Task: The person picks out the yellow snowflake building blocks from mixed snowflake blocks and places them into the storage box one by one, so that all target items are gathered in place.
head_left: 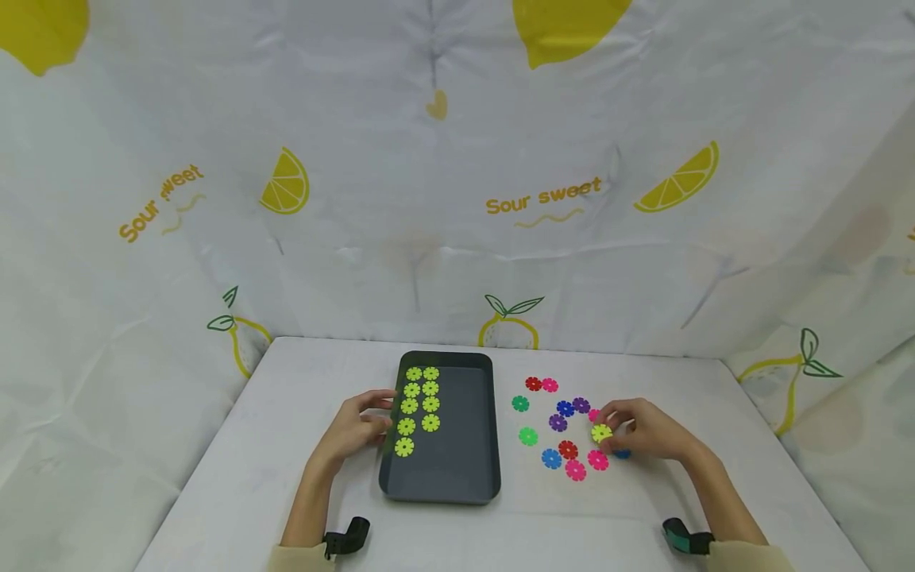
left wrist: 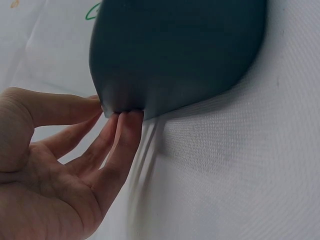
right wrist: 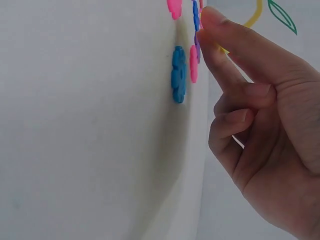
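My left hand [head_left: 355,427] holds the left side of a dark grey baking tray [head_left: 457,477]. In the left wrist view, its thumb and fingers [left wrist: 131,125] meet at the tray's edge. Inside the tray, yellow-green snowflake discs [head_left: 409,406] lie in two columns along the left side. Over the loose discs on the right, my right hand [head_left: 643,429] pinches a yellow-green snowflake disc [head_left: 601,433] between thumb and index finger. Its other fingers are curled in the right wrist view, where a blue disc [right wrist: 178,75] lies below the hand. That view mostly hides the pinched disc.
Loose discs lie right of the tray: red [head_left: 534,384], pink [head_left: 575,470], green [head_left: 528,436], purple [head_left: 557,423] and blue [head_left: 551,458] ones. A white cloth with lemon prints [head_left: 429,278] hangs behind the white table [head_left: 572,540]. Each wrist wears a black strap.
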Action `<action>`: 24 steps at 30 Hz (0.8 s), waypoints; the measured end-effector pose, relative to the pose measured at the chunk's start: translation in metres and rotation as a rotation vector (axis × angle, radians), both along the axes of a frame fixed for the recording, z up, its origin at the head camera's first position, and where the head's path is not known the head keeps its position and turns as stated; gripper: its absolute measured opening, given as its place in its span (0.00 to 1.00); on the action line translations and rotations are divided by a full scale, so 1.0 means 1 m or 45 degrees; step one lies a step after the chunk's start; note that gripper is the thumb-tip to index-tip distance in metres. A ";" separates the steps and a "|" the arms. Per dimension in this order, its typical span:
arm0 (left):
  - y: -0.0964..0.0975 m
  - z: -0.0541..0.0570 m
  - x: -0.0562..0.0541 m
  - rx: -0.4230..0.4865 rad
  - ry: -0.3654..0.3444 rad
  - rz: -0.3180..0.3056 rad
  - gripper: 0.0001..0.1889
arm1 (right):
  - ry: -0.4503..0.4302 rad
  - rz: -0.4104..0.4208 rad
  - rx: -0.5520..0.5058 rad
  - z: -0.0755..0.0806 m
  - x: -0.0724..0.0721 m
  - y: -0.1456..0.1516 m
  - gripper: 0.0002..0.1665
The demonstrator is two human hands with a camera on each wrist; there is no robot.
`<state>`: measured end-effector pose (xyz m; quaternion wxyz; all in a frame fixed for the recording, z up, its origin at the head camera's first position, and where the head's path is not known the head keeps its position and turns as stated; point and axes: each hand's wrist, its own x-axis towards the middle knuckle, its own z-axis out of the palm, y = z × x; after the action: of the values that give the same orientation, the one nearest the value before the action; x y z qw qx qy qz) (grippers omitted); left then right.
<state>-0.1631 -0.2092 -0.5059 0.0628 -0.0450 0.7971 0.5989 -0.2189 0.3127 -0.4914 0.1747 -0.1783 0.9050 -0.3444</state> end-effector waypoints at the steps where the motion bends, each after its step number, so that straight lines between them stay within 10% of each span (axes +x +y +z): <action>1: 0.000 0.000 0.000 -0.002 0.001 -0.001 0.29 | 0.004 -0.008 0.001 0.002 0.000 -0.001 0.23; 24: 0.002 -0.001 0.000 -0.012 -0.009 0.015 0.31 | 0.136 0.258 -0.266 0.046 -0.010 -0.109 0.22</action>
<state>-0.1634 -0.2076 -0.5067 0.0620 -0.0519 0.7995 0.5953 -0.2286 0.2037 -0.4452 0.1406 -0.3041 0.8496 -0.4072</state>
